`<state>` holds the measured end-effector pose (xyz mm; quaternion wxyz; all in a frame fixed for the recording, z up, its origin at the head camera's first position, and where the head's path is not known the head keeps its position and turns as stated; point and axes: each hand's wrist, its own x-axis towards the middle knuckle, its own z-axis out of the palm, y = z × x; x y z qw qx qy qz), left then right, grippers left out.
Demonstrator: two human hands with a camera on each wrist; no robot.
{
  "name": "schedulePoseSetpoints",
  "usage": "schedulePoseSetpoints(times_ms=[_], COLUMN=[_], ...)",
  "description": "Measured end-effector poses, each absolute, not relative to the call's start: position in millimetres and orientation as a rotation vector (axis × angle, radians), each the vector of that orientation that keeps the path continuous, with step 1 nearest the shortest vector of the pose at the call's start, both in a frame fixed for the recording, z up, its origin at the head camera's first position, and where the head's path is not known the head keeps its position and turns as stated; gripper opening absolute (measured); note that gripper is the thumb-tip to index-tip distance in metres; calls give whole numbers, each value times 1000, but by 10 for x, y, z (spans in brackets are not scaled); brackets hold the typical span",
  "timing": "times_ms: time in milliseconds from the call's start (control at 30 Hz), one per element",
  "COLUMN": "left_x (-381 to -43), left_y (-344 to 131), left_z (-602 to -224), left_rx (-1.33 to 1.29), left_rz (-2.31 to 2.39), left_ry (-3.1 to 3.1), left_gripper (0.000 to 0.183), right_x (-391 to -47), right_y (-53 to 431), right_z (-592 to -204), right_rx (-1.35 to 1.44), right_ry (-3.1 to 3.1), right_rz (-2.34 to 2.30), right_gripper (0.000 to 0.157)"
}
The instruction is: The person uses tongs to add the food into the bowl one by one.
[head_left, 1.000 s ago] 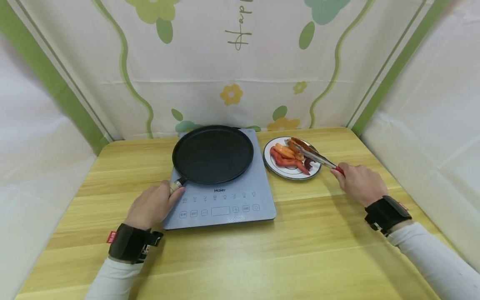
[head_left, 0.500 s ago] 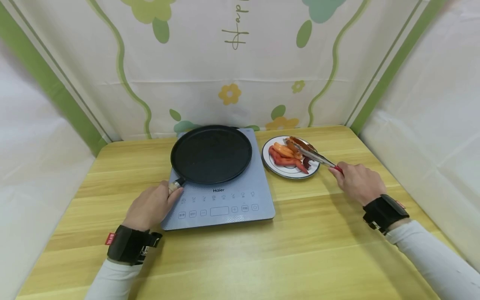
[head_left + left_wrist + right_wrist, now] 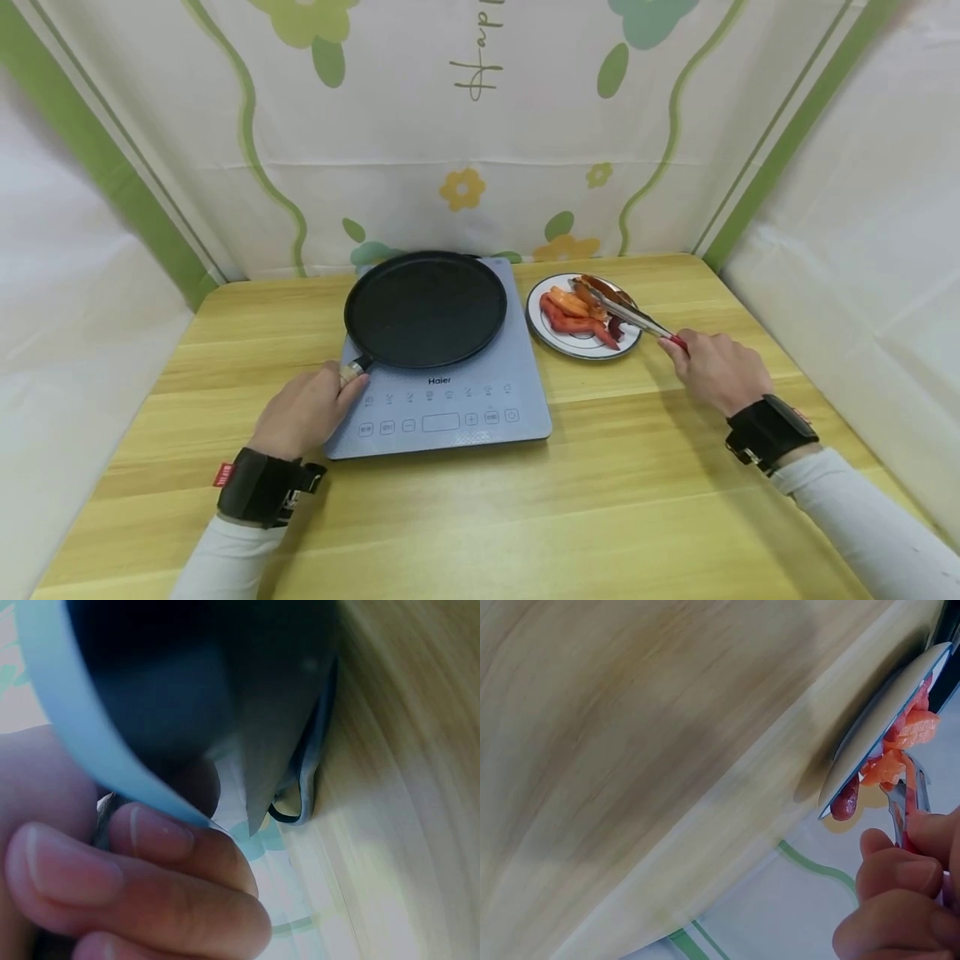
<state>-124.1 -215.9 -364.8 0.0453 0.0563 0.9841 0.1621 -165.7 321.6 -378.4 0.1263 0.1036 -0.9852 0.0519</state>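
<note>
Metal tongs (image 3: 630,314), right hand (image 3: 723,368) curled round their near end, slant lengthwise ahead-left of its fingers to food (image 3: 567,302) on plate (image 3: 561,341). Left hand (image 3: 303,412), farther from food, grips pan handle (image 3: 350,372).

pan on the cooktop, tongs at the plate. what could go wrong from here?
The food lies bunched on the plate, so the tongs might drag neighbouring pieces over the rim.
The cooktop sits close beside the plate; a slipped piece could land on it.
The left hand grips the pan handle; a tug might shift the pan on the cooktop.
</note>
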Motion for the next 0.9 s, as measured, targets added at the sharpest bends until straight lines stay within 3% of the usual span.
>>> schedulePoseSetpoints(times_ms=[900], left_x=[-1234], left_y=[-2177], left_z=[-3646], left_rx=[177], left_rz=[497], left_ry=[3003], left_gripper=[42], right_x=[-1627], right_y=[3193], right_z=[-3711], right_rx=[278], right_ry=[-2879], right_rz=[163], right_gripper=[42])
